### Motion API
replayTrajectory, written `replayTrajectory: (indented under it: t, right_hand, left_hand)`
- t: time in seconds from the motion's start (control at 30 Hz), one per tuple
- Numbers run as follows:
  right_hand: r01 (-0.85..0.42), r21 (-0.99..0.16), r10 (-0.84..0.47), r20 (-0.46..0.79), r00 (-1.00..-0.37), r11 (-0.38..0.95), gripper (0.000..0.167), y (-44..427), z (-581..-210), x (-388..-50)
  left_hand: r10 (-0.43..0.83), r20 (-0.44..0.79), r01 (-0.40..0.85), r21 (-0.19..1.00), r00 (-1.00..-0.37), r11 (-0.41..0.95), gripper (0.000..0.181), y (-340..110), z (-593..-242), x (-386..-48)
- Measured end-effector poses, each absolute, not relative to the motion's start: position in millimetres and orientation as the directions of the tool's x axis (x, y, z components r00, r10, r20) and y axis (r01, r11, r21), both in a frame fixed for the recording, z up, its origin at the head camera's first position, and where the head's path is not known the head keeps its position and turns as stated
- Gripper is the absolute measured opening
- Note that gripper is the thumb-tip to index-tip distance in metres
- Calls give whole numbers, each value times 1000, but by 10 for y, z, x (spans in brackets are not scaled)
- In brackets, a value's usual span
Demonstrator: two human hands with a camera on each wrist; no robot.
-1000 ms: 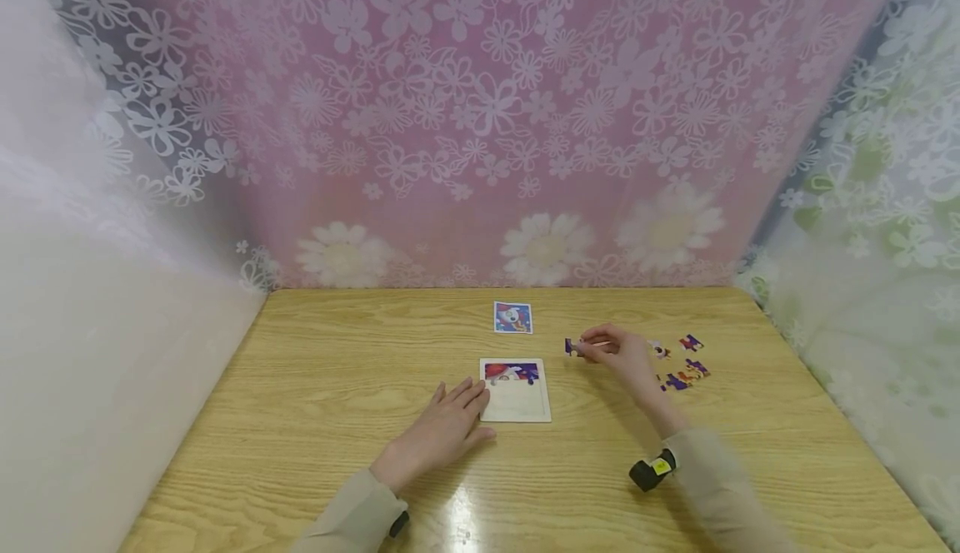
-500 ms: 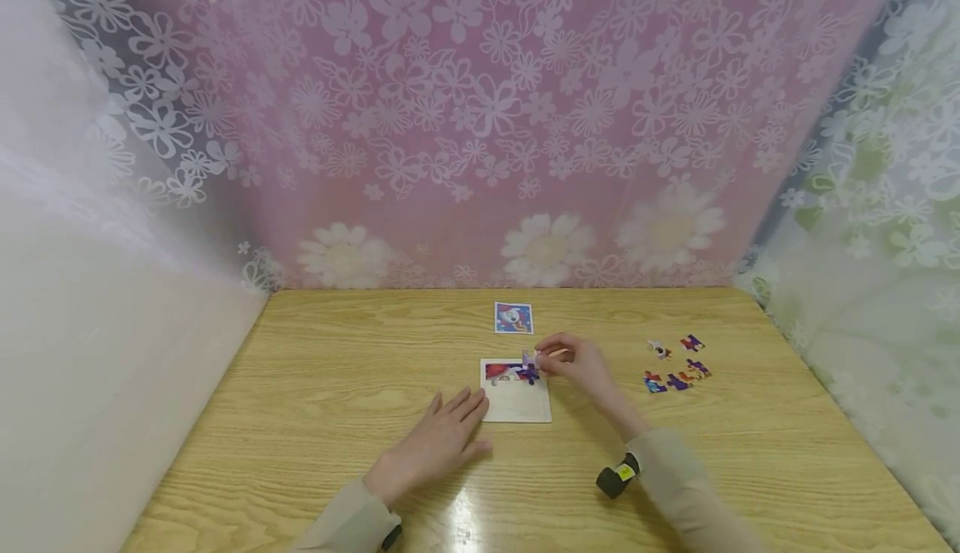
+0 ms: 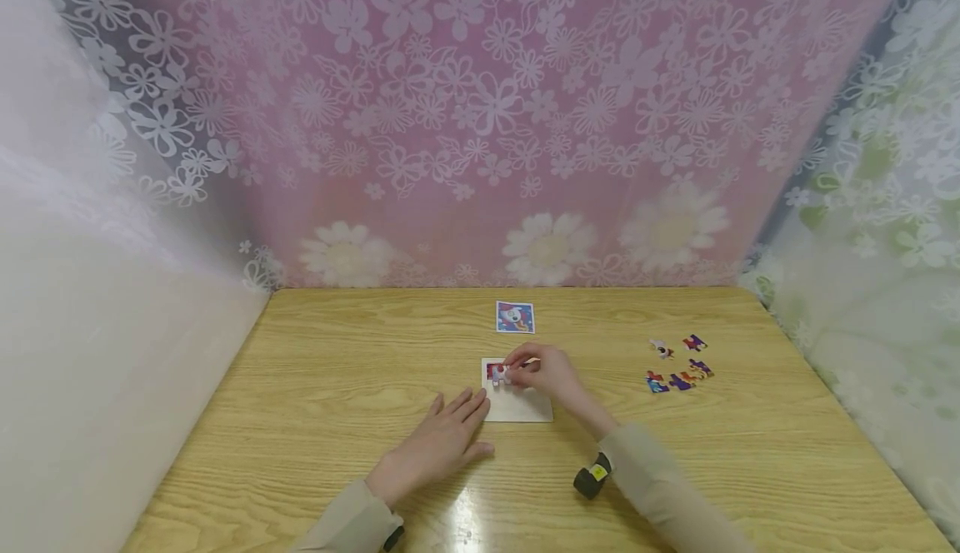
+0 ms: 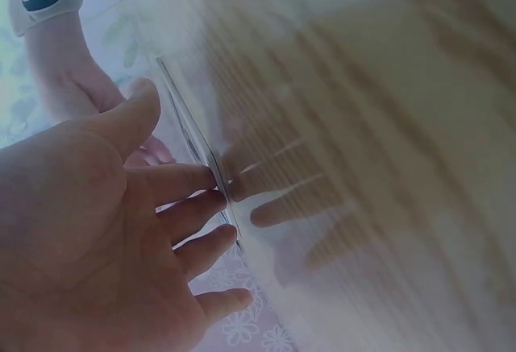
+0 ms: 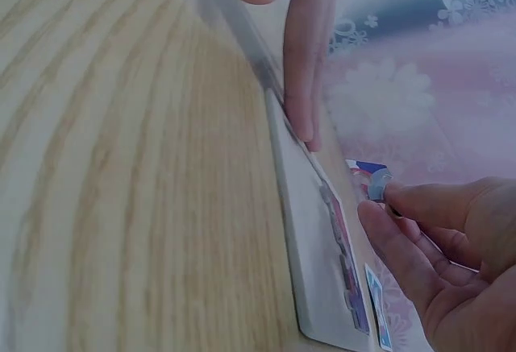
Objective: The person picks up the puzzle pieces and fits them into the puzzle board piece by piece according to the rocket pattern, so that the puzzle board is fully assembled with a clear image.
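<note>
Held jigsaw piece (image 3: 500,376): shifted left since half a second ago, from the puzzle tray's (image 3: 525,410) far right corner to over its far left part.
Right hand (image 3: 547,372): thumb and fingertips pinched on that piece.
Left hand (image 3: 433,443): fingers extended against the tray's left edge, a useful brace.
Fitting: probably best to match tabs against the tray's assembled row (image 5: 345,247) before pressing flat.
Loose jigsaw pieces (image 3: 682,382): unmoved, well right of the tray.

Free lane between right hand (image 3: 547,371) and loose pieces (image 3: 681,382)
</note>
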State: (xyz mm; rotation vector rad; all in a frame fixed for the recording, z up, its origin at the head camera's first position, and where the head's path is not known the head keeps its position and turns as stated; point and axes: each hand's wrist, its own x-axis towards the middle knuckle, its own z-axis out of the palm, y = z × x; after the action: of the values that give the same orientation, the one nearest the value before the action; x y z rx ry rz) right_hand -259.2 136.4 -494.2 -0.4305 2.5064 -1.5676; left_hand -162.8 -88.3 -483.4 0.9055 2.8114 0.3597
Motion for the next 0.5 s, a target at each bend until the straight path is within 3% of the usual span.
replayTrajectory:
  t: [0.5]
  right_hand:
    - [-229, -765, -318, 34, -947, 602, 11, 1247, -4981, -2574]
  left_hand:
    - [592, -61, 560, 262, -804, 786, 69, -876, -4878, -1646]
